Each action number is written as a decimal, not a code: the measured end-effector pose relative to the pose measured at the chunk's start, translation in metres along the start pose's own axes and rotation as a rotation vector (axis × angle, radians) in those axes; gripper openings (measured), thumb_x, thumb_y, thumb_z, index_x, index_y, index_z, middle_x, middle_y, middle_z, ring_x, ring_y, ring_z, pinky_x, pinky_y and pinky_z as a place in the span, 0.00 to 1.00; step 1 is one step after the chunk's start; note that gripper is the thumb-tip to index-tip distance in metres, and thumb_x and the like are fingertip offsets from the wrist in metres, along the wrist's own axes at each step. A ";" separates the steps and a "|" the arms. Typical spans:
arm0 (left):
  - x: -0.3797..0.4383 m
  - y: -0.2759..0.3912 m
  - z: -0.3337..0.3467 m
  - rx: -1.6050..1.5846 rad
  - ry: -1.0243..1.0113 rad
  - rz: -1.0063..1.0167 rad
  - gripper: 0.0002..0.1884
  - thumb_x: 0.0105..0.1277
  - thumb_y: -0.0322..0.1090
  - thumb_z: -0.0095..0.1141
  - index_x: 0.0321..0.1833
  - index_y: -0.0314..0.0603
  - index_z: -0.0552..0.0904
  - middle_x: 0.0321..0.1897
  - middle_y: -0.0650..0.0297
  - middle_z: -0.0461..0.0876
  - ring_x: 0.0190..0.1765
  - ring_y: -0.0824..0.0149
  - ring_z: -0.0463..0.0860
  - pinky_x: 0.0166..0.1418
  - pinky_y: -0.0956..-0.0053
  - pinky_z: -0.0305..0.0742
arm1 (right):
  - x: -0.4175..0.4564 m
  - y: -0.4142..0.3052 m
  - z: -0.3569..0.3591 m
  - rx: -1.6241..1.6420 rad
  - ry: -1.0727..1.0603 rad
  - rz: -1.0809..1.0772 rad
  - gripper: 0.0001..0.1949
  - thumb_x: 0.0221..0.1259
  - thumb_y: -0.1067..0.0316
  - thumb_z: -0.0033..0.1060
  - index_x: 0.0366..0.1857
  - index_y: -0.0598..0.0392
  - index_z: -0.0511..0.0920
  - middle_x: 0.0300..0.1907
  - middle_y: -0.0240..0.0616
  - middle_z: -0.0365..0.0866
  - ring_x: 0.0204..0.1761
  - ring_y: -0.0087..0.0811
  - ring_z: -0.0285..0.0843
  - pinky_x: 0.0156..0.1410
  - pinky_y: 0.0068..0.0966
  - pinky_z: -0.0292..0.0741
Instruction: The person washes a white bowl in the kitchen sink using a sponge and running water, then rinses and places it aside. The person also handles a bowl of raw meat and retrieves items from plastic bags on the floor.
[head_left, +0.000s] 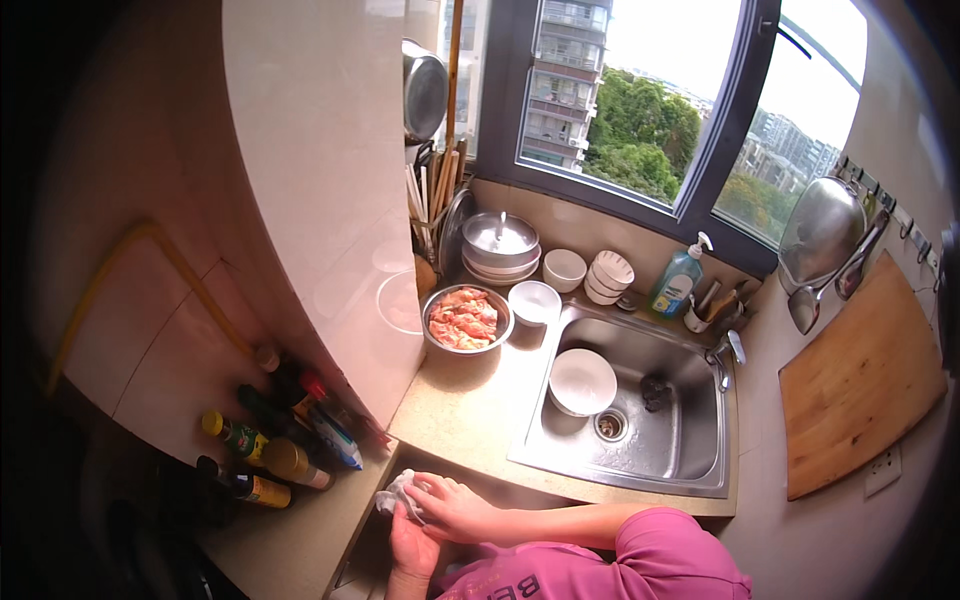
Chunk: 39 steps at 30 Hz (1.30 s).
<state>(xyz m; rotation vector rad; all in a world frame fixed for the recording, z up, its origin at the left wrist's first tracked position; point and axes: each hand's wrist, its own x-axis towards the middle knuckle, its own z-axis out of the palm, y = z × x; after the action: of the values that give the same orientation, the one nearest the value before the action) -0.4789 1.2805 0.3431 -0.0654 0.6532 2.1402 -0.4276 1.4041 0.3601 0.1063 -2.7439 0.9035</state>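
Note:
A crumpled greyish-white cloth (393, 500) is bunched between my two hands at the front edge of the counter. My right hand (456, 511) reaches across from the right, its fingers pressing on the cloth from above. From below, my left hand (412, 541) holds the cloth against the right one. Beyond them, a steel bowl (507, 330) of raw meat pieces (463, 319) stands on the countertop (457, 405). To the right, a white bowl (583, 381) rests in the stainless steel sink (679, 457), beside the drain (610, 426).
Sauce bottles (259, 487) crowd the left counter beside a tiled wall. Behind the sink stand stacked bowls (609, 276), a lidded pot (500, 240) and a pump bottle (675, 285). The faucet (726, 360) and a wooden cutting board (862, 382) are on the right.

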 end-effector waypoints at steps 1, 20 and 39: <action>0.005 -0.005 0.004 -0.021 -0.044 -0.020 0.25 0.72 0.48 0.38 0.66 0.43 0.64 0.64 0.59 0.67 0.67 0.61 0.65 0.69 0.61 0.62 | -0.006 0.009 0.000 0.017 0.014 0.020 0.32 0.50 0.65 0.64 0.62 0.57 0.64 0.58 0.52 0.66 0.54 0.48 0.71 0.56 0.38 0.71; 0.047 -0.106 0.030 0.779 -0.025 -0.229 0.11 0.73 0.35 0.43 0.47 0.35 0.75 0.39 0.52 0.82 0.38 0.60 0.85 0.39 0.72 0.81 | -0.249 0.193 -0.372 -0.508 0.599 0.630 0.17 0.53 0.71 0.52 0.49 0.50 0.78 0.37 0.40 0.79 0.42 0.44 0.76 0.49 0.34 0.74; 0.043 -0.161 0.069 0.834 0.233 -0.212 0.13 0.71 0.33 0.45 0.50 0.30 0.75 0.41 0.52 0.80 0.40 0.62 0.81 0.41 0.73 0.78 | -0.254 0.223 -0.474 -0.767 1.186 0.479 0.31 0.56 0.68 0.55 0.65 0.64 0.59 0.62 0.57 0.60 0.66 0.51 0.57 0.71 0.38 0.57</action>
<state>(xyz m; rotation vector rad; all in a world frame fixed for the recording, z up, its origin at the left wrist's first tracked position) -0.3697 1.4220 0.3214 0.0699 1.5494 1.5302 -0.1140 1.8623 0.5349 -0.9230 -1.7564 -0.1275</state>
